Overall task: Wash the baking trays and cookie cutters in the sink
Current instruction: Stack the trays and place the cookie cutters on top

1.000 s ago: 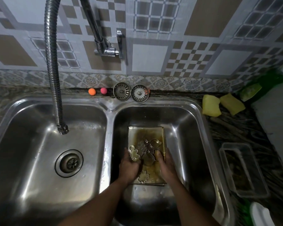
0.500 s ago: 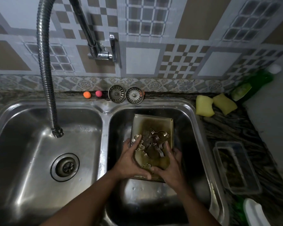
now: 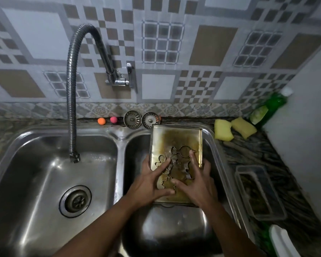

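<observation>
Patterned grey and tan tiles back the steel double sink (image 3: pixel 120 154), and from my remote seat I look straight down into it. A flexible faucet hose (image 3: pixel 70 108) hangs over the left basin, above its drain (image 3: pixel 75 201). The baking tray (image 3: pixel 174 136) sits in the right basin, tilted, its far edge up by the sink's back rim. Several cookie cutters (image 3: pixel 187 172) lie loose on its stained surface, among them a gingerbread figure (image 3: pixel 160 161) and a flower shape (image 3: pixel 166 182).

My left hand (image 3: pixel 152 184) lies over the tray's left edge with fingers spread and fairly straight, one reaching onto the cutters. My right hand (image 3: pixel 198 182) mirrors it at the right edge, fingers splayed, thumb resting near the flower shape. Neither fist is closed.

Two strainers (image 3: pixel 132 120) lean against the wall behind the sink, beside an orange ball (image 3: pixel 101 121) and a pink ball (image 3: pixel 113 119). On the counter to the right I see two yellow sponges (image 3: pixel 223 132), a green bottle (image 3: pixel 272 104) and a clear plastic container (image 3: pixel 259 191).
</observation>
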The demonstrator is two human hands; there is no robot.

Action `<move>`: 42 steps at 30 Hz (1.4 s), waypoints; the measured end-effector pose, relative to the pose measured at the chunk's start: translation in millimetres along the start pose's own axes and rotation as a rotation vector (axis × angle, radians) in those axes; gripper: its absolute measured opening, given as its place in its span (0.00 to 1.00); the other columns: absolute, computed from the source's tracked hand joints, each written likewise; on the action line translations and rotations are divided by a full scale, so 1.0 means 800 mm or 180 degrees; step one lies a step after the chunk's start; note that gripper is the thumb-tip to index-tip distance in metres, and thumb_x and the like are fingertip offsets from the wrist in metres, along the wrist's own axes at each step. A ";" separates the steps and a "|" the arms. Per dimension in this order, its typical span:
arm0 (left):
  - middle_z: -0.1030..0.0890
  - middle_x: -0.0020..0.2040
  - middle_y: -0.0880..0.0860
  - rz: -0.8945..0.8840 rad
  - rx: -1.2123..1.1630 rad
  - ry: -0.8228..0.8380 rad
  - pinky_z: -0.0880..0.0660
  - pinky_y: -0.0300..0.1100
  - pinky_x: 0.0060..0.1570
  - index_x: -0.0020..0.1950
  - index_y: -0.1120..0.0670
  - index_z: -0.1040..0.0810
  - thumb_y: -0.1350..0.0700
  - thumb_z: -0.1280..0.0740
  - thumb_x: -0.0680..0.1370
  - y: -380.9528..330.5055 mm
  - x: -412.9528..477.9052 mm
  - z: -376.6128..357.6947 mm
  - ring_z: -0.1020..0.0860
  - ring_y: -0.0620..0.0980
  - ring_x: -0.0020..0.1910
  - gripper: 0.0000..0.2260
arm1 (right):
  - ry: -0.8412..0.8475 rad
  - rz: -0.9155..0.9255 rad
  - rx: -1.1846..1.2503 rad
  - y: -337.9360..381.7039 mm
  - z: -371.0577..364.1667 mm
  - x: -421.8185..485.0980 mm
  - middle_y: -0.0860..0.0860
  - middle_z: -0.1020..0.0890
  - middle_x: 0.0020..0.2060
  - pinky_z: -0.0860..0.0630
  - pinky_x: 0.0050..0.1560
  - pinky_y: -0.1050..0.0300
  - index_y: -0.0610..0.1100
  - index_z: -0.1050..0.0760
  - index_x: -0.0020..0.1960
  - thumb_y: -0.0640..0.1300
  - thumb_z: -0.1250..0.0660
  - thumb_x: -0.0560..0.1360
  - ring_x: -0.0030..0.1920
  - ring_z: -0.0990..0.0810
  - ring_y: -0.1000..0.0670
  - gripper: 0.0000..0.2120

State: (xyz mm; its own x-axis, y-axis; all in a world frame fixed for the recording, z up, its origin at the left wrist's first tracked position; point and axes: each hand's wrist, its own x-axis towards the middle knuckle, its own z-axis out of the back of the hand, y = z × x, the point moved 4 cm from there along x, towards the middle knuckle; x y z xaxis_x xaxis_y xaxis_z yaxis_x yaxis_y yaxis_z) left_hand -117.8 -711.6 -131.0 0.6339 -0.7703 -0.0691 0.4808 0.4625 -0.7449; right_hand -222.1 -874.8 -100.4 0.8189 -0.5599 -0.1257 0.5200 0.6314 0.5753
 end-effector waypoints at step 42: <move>0.49 0.73 0.62 -0.3208 0.1576 -0.3057 0.31 0.49 0.67 0.72 0.43 0.34 0.44 0.27 0.75 -0.305 0.070 0.336 0.43 0.59 0.76 0.28 | -0.3454 0.2465 0.0346 0.254 0.333 0.047 0.37 0.49 0.67 0.46 0.72 0.69 0.73 0.60 0.73 0.71 0.33 0.67 0.70 0.51 0.56 0.45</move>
State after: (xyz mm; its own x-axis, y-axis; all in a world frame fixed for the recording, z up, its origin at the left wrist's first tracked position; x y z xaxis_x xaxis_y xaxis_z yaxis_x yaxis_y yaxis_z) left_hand -36.8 -749.1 225.3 -0.0314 -0.3624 0.9315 0.9799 0.1724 0.1001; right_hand -149.8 -910.5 227.2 0.2595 -0.2514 0.9324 -0.0509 0.9606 0.2732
